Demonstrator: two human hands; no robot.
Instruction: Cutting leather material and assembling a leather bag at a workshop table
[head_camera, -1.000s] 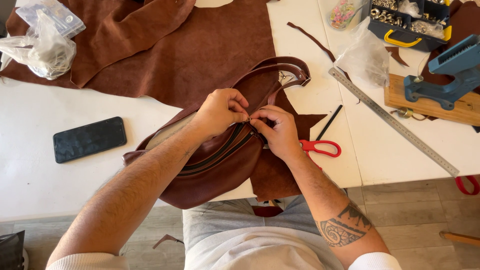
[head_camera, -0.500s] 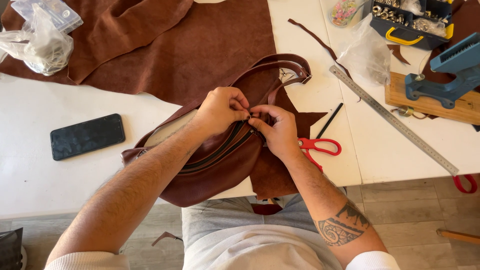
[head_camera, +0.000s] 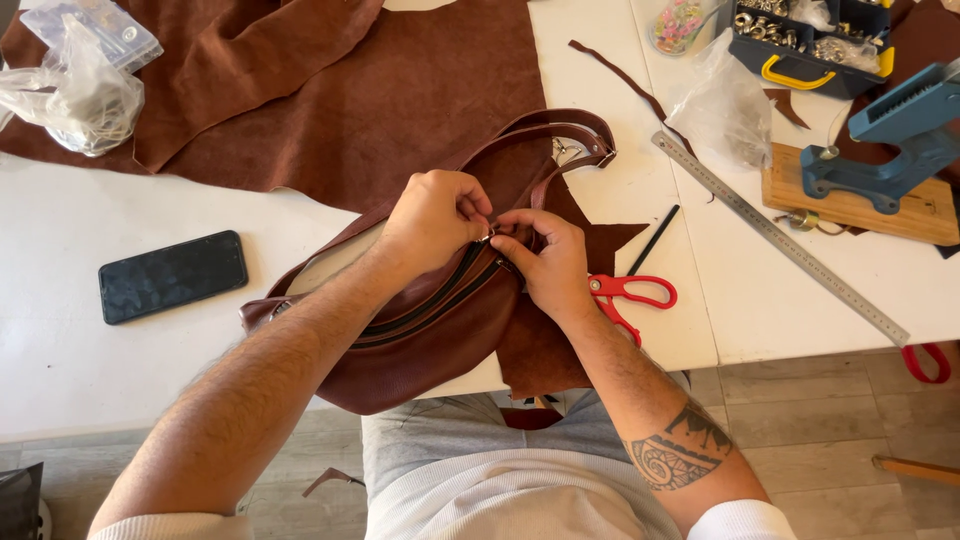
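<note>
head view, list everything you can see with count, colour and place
leather bag: 1, brown, table front edge, under both hands
zipper: 1, black, along the bag top
leather sheets: several, brown, behind the bag
phone: 1, black, left of the bag
scissors: 1, red handles, right of the bag
ruler: 1, metal, right
press tool: 1, blue, on a wooden board
left hand: at the zipper
right hand: at the zipper

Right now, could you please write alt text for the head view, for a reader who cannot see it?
A person's left hand and right hand pinch the zipper of a brown leather bag at the edge of a white table. Around it lie brown leather sheets, a black phone, red scissors and a metal ruler.
</note>
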